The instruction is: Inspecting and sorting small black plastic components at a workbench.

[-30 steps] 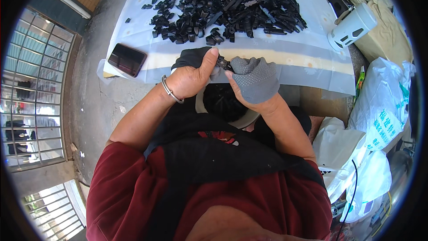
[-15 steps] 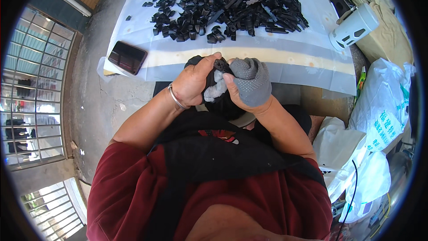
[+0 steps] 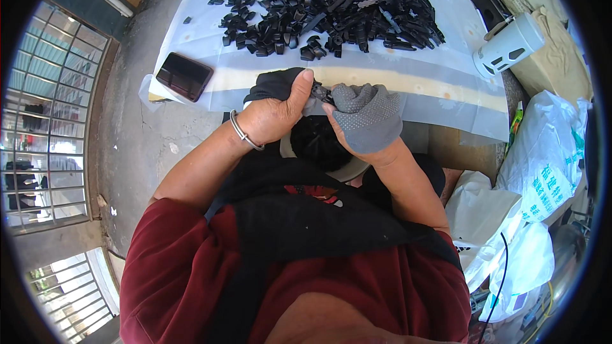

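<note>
Between my two hands is a small black plastic part (image 3: 322,94), held just off the table's near edge. My left hand (image 3: 274,105), in a black glove that leaves the thumb bare, is closed on one end of it. The other end is pinched by my right hand (image 3: 366,118), which wears a grey dotted glove, its thumb bare too. Below them, near my lap, a round light-rimmed container (image 3: 350,172) holds dark contents I cannot make out. Beyond my hands a large heap of black plastic pieces (image 3: 331,9) covers the far part of the table.
The table (image 3: 440,83) has a pale sheet over it. A dark phone (image 3: 185,76) lies at its left edge, and a white cup-like container (image 3: 510,44) stands at the right. White plastic bags (image 3: 542,153) crowd the right side. Barred windows (image 3: 51,114) are at the left.
My hands have drawn slightly apart and turned. The left hand's black-gloved fingers now show more, and the pale glove fingers beneath the part are mostly hidden. The container below is more exposed.
</note>
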Motion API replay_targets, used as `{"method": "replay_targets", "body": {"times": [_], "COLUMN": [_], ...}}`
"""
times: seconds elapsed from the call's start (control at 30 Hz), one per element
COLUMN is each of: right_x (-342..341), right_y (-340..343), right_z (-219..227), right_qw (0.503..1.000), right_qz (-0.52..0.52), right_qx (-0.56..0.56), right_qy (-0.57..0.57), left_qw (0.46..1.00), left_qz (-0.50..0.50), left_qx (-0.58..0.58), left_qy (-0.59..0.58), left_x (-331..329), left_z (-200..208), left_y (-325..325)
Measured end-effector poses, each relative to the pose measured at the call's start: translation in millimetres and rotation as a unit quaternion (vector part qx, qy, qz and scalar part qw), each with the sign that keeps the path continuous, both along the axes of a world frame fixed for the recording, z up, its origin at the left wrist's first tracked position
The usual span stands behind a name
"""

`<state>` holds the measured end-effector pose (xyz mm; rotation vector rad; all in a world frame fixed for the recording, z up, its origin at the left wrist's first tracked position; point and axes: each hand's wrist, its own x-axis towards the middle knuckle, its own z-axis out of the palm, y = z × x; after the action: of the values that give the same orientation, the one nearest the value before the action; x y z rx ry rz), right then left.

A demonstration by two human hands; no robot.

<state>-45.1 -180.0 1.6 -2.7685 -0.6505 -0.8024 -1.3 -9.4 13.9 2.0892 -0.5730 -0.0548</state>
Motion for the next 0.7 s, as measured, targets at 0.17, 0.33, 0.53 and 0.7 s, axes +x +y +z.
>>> {"method": "replay_targets", "body": {"times": [0.17, 0.33, 0.53, 0.7], "right_x": [3.7, 8.7, 36.1, 85.1], "right_y": [7.4, 8.7, -24.1, -33.5], "right_z": [-8.5, -21.4, 0.6, -8.5], "right_qw": [1.0, 0.992, 0.966, 0.989], "right_qz": [0.002, 0.074, -0.007, -0.113], "right_qx": [0.016, 0.098, 0.131, 0.038], "right_qy": [-0.003, 0.023, 0.221, 0.082], "left_qw": [0.998, 0.994, 0.955, 0.928], "left_qz": [-0.012, -0.019, 0.029, 0.061], "left_qx": [0.026, 0.063, 0.275, 0.262], "left_qy": [-0.053, -0.087, -0.108, -0.259], "left_x": [-1.2, 0.0, 34.9, 63.2], "left_z": [-10.3, -6.6, -11.1, -29.2], "left_y": [-9.3, -2.1, 14.1, -10.0]}}
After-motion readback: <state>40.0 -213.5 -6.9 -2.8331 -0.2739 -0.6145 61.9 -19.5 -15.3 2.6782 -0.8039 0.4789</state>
